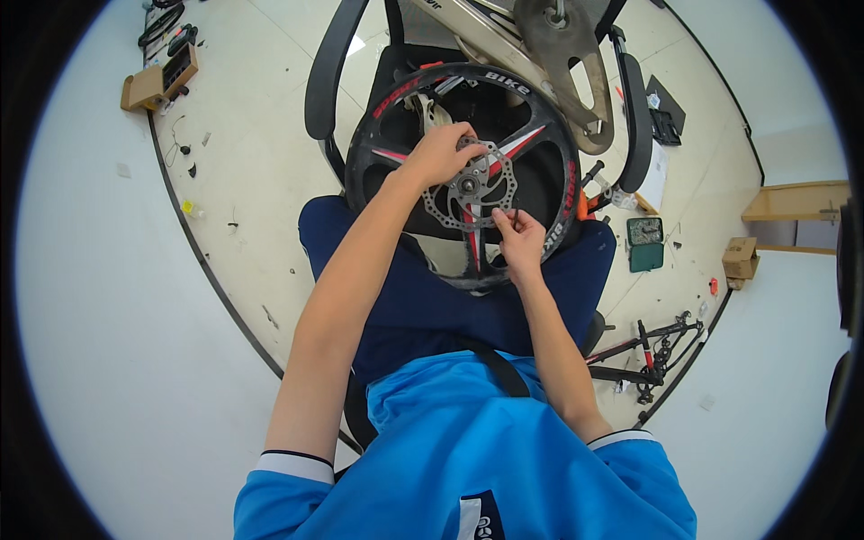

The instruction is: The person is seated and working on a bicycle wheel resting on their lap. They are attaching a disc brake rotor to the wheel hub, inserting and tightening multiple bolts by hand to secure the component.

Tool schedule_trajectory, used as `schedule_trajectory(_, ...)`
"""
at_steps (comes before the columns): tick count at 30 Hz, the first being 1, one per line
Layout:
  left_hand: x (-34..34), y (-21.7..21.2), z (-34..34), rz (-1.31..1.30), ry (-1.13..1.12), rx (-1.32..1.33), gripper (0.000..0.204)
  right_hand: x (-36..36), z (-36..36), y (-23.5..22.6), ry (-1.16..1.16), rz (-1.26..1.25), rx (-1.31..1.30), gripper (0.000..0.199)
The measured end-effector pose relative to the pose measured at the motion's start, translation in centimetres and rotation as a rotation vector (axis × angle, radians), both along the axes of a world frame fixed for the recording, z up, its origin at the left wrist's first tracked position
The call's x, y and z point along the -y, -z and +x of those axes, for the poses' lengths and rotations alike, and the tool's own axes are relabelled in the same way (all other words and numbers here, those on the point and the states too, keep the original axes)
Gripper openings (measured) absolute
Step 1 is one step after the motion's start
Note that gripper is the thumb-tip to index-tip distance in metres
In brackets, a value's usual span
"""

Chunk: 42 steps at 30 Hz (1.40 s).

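A black three-spoke bicycle wheel (362,148) with red and white markings lies across my lap and the chair seat. At its hub sits a silver brake disc (510,183) with a perforated ring. My left hand (439,155) reaches over the disc's upper left, its fingers closed on the disc's upper edge. By the lower right edge of the disc, my right hand (522,241) pinches thumb and fingers together. A thin dark bit shows at those fingertips, too small to name.
An office chair's armrests (326,81) flank the wheel. Beyond it lies a pale bicycle frame (468,27). A green case (645,243) and a small bicycle frame (641,360) are on the right floor; an open cardboard box (144,90) stands far left.
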State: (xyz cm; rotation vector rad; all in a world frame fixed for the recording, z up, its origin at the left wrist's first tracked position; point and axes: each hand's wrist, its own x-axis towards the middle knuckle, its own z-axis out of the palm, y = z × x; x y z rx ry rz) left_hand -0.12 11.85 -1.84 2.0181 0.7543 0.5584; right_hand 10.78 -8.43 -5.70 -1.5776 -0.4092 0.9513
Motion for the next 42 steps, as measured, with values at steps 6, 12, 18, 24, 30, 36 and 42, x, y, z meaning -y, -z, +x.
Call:
schedule_trajectory(6, 1.3, 2.4, -2.0, -0.220, -0.268, 0.150, 0.027, -3.4, 3.5, -1.4, -0.062, 0.116, 0.218, 0.016)
schedule_trajectory(12, 5.0, 3.6, -3.1, -0.565, -0.378, 0.272, 0.025, -7.4, 6.8, -3.0, -0.237, 0.086, 0.545, 0.025)
schedule_trajectory(18, 6.4, 4.0, -3.2, -0.590, -0.498, 0.380, 0.025, -7.2, 6.1, -4.5, -0.112, 0.094, 0.754, 0.030)
schedule_trajectory(24, 6.8, 2.4, -2.2, -0.505, -0.497, 0.304, 0.027, -1.5, 3.5, -6.0, -0.658, -0.162, 0.751, 0.032)
schedule_trajectory(30, 7.1, 2.9, -1.2, -0.315, -0.620, 0.237, 0.036, -3.2, 3.2, -6.2, -0.915, -0.127, 1.139, 0.029)
schedule_trajectory(36, 7.7, 2.8, -1.0, -0.291, -0.640, 0.261, 0.040, -4.7, 3.4, -7.6, -1.129, -0.206, 1.200, 0.033)
schedule_trajectory(42, 7.5, 3.2, -1.2, -0.265, -0.622, 0.296, 0.039, -5.4, 3.6, -7.7, -1.172, -0.176, 1.293, 0.033)
